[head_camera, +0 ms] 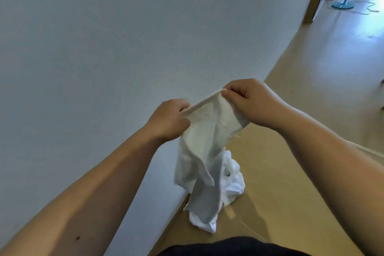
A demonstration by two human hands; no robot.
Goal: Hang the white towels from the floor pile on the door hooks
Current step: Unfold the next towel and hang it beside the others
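While the left hand (169,119) and right hand (247,101) are pinching the white towel's (204,143) top hem above the floor pile (231,181), no hooks are showing; its trailing end risks snagging the pile.

Tan floor (295,172), smooth and glossy, running along the foot of a pale wall (104,48). Directly on it, hard against the wall's base, a crumpled pile of white towels (232,185), heaped and creased. Far off, top right, past a doorway, a round blue stand base (342,5) flat on the floor, thin pole rising from it. Beside that base, a loose cord (367,9) snaking across the boards. Bright glare on the floor there.
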